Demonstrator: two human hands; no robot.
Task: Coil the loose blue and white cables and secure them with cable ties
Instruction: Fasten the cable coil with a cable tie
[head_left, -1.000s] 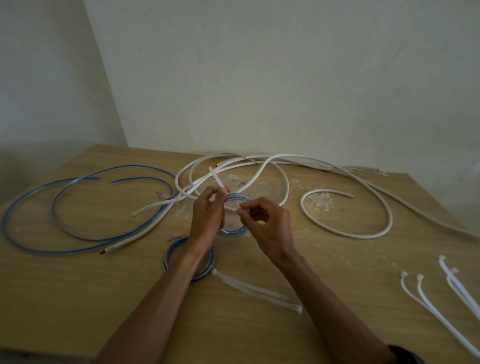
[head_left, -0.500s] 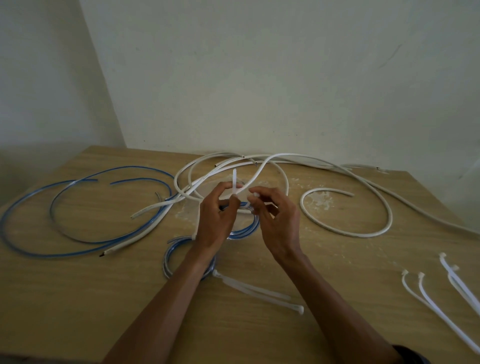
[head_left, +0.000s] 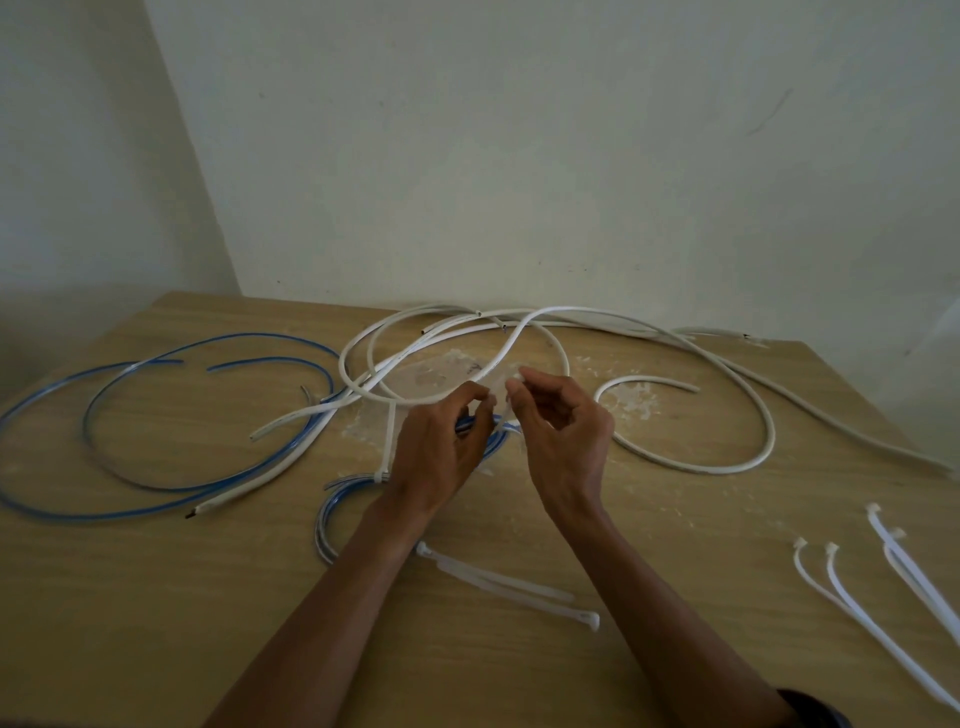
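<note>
Fingers (head_left: 540, 376) curled: left hand (head_left: 436, 457), right hand (head_left: 566, 441)

- The table (head_left: 156, 623) in front of me is light wood, its far edge against a pale wall.
- Loose blue cables (head_left: 254, 335) lie in wide open loops on my left.
- White cables (head_left: 582, 310) sprawl over the middle and back, and one crosses the blue loops.
- One white loop (head_left: 727, 471) curls round on my right.
- A tied blue coil (head_left: 324, 519) lies near the front.
- Two spare cable ties (head_left: 504, 582) lie just beside that coil.
- More cable ties (head_left: 852, 608) lie at the right edge.
- White flecks (head_left: 634, 402) dust the wood in the middle.
</note>
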